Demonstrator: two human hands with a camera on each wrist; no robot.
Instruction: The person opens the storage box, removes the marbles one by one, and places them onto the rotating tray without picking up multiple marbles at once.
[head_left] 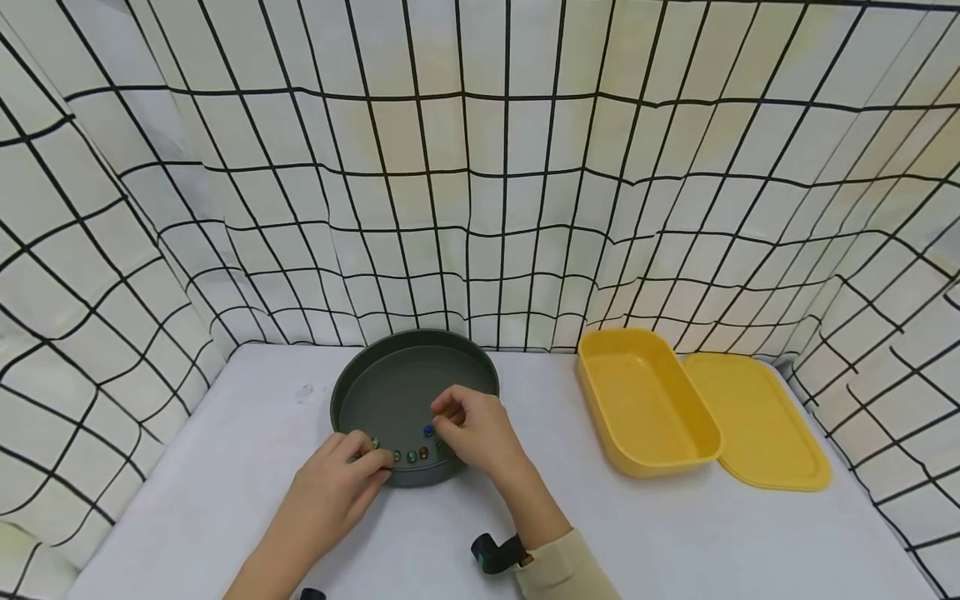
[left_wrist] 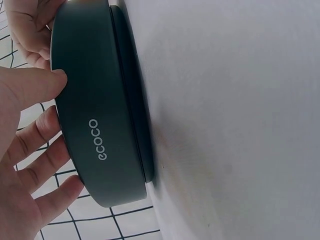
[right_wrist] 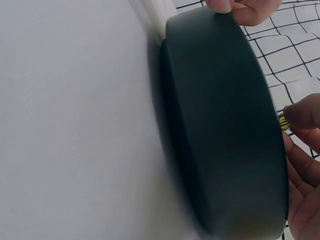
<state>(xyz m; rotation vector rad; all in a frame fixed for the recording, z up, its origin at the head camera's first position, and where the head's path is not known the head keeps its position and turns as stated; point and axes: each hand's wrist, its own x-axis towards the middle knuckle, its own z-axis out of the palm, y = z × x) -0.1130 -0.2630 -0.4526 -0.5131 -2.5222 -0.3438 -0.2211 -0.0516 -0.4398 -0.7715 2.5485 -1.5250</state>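
Between both hands sits a round dark pan (head_left: 390, 392) with little colored beads (head_left: 411, 455); the left hand (head_left: 341, 479) touches its rim, and the right hand (head_left: 476, 433) pinches a yellow-green bead (right_wrist: 284, 123).

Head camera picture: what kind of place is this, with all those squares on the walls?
Probably a small recording booth, not a kitchen. White cloth with black grid lines hangs on three sides of a plain white table, which holds only a round dark metal pan and a yellow plastic tub.
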